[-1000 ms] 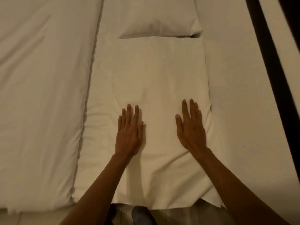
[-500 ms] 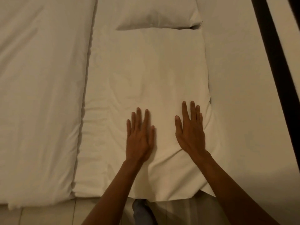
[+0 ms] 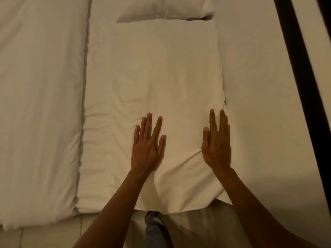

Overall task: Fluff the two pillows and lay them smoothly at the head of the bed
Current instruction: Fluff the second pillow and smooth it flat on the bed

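A white pillow (image 3: 166,72) lies lengthwise on the bed in front of me, its near end creased and hanging slightly over the bed edge. My left hand (image 3: 147,147) rests flat on its near middle, fingers spread, holding nothing. My right hand (image 3: 216,142) presses flat near the pillow's right edge, fingers apart. A second white pillow (image 3: 164,8) lies beyond it at the top of the view, touching the first pillow's far end.
A white duvet (image 3: 39,104) covers the bed's left side. Bare sheet (image 3: 265,104) stretches to the right, bordered by a dark bed frame bar (image 3: 300,68). My leg (image 3: 154,230) and pale floor show at the bottom.
My left hand slid right toward the pillow's middle, then drew back a little to the left. The right hand stayed near the right edge.
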